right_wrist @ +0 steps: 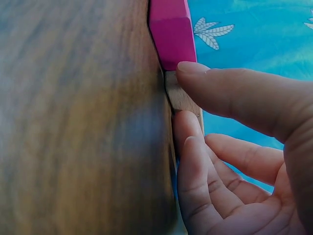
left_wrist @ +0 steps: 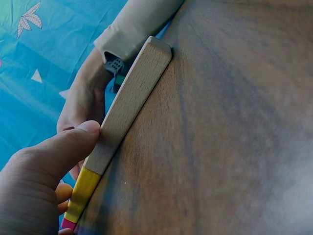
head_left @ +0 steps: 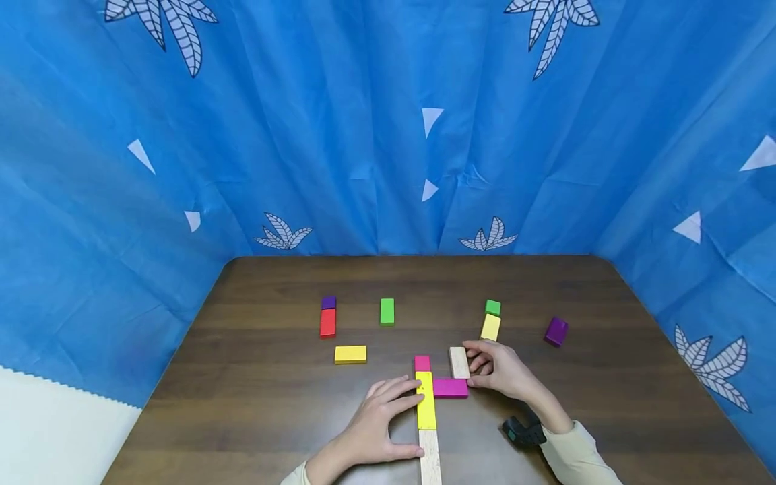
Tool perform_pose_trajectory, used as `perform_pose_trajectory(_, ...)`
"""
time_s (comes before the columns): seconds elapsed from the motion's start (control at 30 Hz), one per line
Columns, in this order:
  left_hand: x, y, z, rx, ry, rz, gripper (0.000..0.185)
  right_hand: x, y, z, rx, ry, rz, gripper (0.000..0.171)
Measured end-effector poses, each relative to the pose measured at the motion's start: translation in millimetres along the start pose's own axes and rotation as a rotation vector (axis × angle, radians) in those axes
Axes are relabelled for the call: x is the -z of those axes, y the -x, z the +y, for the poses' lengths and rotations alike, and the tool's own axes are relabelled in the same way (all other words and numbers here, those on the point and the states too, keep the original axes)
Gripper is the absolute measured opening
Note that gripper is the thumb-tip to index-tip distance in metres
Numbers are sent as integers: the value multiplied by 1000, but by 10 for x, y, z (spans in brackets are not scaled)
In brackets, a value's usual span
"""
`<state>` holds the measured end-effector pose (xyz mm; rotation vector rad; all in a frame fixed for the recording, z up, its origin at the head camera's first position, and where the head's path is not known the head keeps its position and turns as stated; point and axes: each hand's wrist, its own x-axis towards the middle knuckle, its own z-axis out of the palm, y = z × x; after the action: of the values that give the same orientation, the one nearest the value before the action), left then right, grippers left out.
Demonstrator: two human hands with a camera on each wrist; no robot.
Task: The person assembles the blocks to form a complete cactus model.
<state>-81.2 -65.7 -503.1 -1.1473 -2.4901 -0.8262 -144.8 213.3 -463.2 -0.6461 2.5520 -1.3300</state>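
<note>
Up on the person's head, a camera faces forward and down across the bench [head_left: 242, 404] to the blue curtain [head_left: 315, 135]. The left wrist's looks in low and close, sharing the long yellow block [head_left: 426, 412] with it; the right wrist camera [head_left: 524, 432], equally near, shares the magenta block [head_left: 450, 388].

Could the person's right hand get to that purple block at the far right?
Probably yes: only bare tabletop shows between the right hand and the purple block, though that hand is touching a pale block.
</note>
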Motion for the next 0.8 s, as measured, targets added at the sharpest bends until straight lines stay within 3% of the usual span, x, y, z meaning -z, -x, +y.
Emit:
perform_pose_trajectory(0.13,5,13,23,16,14,-16,72,5,33,-55,-14,-6,-3,65)
perform_pose_trajectory(0.33,-42,-34,31,-1,26,-16,72,162,99,148,-35,33,36,63)
perform_pose_trajectory(0.47,-58,-93,17,0,29,-24,72,486,138,303,-22,142,224,50)
perform_pose_trajectory(0.6,-23,-108,-1,18,41,-42,71,793,166,848,-39,295,512,46)
perform_pose_trajectory(0.7,16,-82,-9,30,43,-47,71,928,222,1215,-125,344,678,49)
perform_pose_trajectory(0.8,40,-28,6,25,43,-41,71,985,350,1235,-244,326,726,57)
